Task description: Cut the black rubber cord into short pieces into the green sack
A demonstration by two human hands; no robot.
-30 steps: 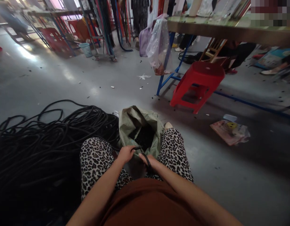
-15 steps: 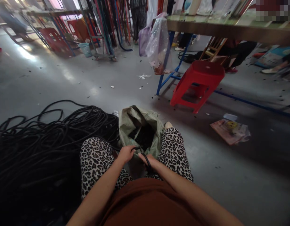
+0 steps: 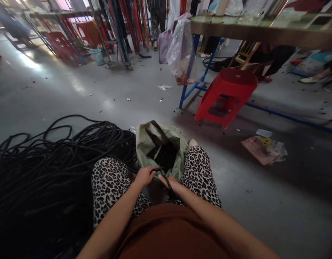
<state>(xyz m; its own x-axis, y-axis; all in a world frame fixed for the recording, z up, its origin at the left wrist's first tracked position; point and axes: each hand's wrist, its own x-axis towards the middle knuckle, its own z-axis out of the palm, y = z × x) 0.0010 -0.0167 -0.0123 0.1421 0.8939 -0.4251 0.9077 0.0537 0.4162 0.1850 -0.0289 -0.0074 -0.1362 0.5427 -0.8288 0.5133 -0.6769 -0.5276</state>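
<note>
Between my knees stands a green woven sack (image 3: 144, 144), its mouth open and dark material (image 3: 167, 154) inside. At the sack's near edge my left hand (image 3: 145, 176) is closed on a black cord (image 3: 155, 169). Just to its right, my right hand (image 3: 169, 182) is closed on a black cord too, and a length of it (image 3: 168, 184) curves over the fingers. A large heap of the same kind of cord (image 3: 101, 140) lies on the floor to my left.
A red stool (image 3: 227, 95) stands ahead on the right, beside a table (image 3: 249, 32) with blue legs. A plastic bag (image 3: 182, 50) hangs at the table's corner. Flat packets (image 3: 264, 148) lie on the floor at right. People's legs (image 3: 157, 21) show at the back.
Both hands and the cord look almost unmoved. At the back, the standing person's legs have shifted slightly.
</note>
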